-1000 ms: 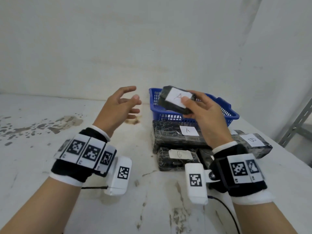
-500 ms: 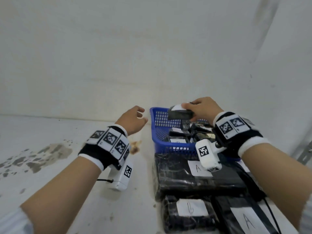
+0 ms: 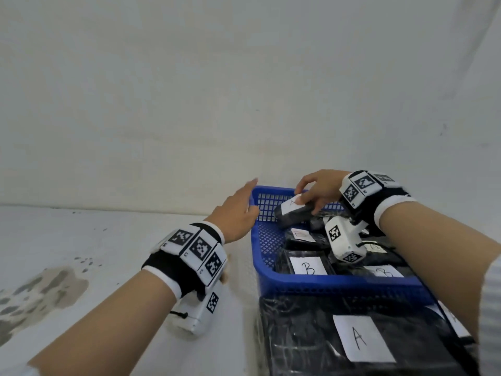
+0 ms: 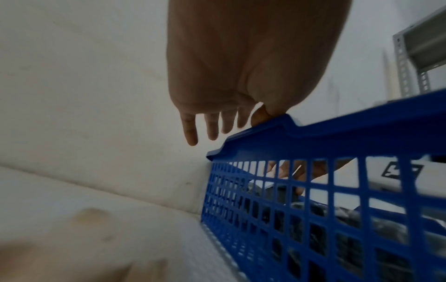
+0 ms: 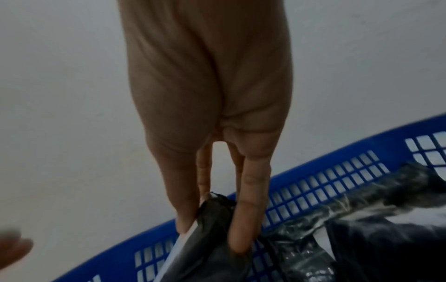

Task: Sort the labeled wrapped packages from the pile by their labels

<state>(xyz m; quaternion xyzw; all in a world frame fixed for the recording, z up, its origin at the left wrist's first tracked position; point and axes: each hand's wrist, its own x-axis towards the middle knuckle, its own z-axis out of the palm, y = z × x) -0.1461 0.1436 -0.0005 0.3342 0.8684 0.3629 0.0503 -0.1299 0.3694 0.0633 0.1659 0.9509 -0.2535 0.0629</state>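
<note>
My right hand (image 3: 303,202) pinches a small black wrapped package (image 3: 294,216) by its white-labelled end, low over the far left corner of the blue mesh basket (image 3: 267,248). Its letter is mostly covered by my thumb. The right wrist view shows thumb and fingers clamped on the package (image 5: 213,217) above the basket rim (image 5: 313,171). My left hand (image 3: 244,206) lies with straight fingers against the basket's left rim; its thumb rests on the rim (image 4: 284,122). Inside the basket lie black packages labelled B (image 3: 309,267). A large package labelled A (image 3: 360,340) lies in front.
The white wall stands right behind the basket. A white table (image 3: 81,240) with grey stains stretches to the left. Another labelled package (image 3: 452,318) peeks out at the right under my forearm. A grey metal rack (image 4: 410,57) stands beyond the basket.
My right hand has carried the small package from above the table pile forward and down into the basket. My left hand has reached over to the basket's left rim.
</note>
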